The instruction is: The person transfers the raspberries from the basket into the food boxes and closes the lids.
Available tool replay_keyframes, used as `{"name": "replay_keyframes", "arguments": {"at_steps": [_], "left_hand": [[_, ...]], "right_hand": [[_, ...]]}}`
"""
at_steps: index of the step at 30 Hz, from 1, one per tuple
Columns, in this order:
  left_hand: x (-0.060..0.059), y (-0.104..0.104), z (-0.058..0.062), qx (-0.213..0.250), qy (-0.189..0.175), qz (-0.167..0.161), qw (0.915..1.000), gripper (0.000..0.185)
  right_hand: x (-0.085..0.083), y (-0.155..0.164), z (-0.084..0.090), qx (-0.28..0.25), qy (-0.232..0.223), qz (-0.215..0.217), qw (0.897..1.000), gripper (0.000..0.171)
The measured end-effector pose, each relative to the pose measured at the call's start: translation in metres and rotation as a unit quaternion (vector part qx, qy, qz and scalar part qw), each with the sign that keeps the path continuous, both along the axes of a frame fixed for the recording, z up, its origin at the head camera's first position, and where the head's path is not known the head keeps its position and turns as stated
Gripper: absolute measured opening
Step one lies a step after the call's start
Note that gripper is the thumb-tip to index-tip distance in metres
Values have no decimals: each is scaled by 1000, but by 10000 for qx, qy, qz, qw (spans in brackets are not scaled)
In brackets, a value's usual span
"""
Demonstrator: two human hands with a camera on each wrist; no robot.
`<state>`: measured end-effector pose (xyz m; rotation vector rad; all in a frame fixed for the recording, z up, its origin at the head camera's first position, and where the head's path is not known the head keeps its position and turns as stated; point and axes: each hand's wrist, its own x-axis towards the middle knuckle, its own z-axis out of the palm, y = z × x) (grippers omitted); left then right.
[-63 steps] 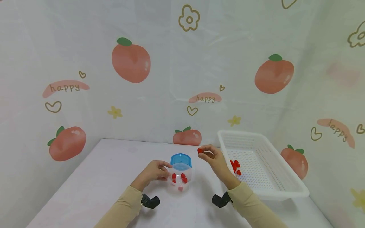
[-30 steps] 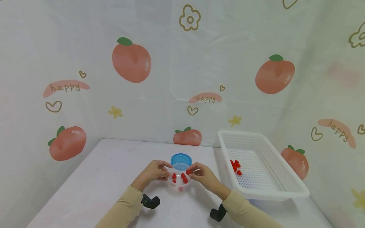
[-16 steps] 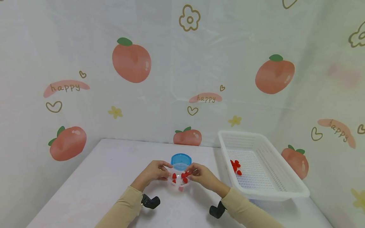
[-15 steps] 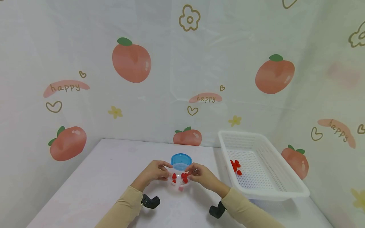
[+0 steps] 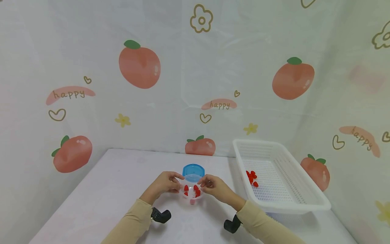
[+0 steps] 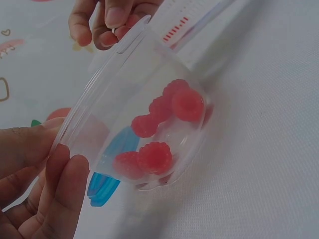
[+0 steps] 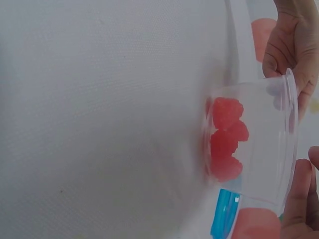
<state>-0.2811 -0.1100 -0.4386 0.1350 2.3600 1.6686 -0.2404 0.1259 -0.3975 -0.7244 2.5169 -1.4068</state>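
A clear plastic container (image 5: 192, 200) stands on the table with several red raspberries (image 6: 155, 158) on its bottom. My left hand (image 5: 167, 183) pinches the container's left rim between thumb and fingers. Across from it, my right hand (image 5: 214, 188) hangs at the right rim, its fingers loosely bent. The right wrist view shows a gap between thumb and fingers (image 7: 299, 194), with no raspberry there. Behind the container lies a blue lid (image 5: 193, 169), partly seen through the clear wall.
To the right stands a large white perforated basket (image 5: 292, 203) with several more raspberries (image 5: 251, 177) at its left side. A white cloth (image 5: 122, 176) covers the table, and a fruit-printed curtain (image 5: 170, 118) hangs behind it.
My right hand came left from beside the basket with a raspberry and let it go into the container, where it lies among the others. My left hand stayed at the rim.
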Motion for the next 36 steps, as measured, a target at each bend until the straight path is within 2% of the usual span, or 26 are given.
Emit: {"name": "replay_keyframes", "arguments": {"at_steps": [8, 11, 16, 18, 22, 28, 36], "left_hand": [[-1, 0, -1, -5, 18, -22, 10000, 31], [-1, 0, -1, 1, 10, -19, 10000, 32], [-1, 0, -2, 8, 8, 7, 10000, 30], [0, 0, -2, 11, 9, 13, 10000, 30], [0, 0, -1, 21, 1, 5, 10000, 30], [0, 0, -1, 26, 10, -14, 10000, 32], [1, 0, 1, 17, -3, 23, 10000, 31]], "right_hand": [[-18, 6, -26, 89, -3, -31, 10000, 19], [-18, 6, -25, 58, -48, -9, 10000, 19], [-7, 3, -9, -110, -148, 78, 9998, 20], [-9, 5, -11, -196, -162, 133, 9996, 20], [-21, 10, -26, -314, -140, 143, 9993, 22], [-22, 13, -16, -576, -96, 7, 9983, 26], [-24, 22, 13, -1142, 304, -142, 9929, 25]]}}
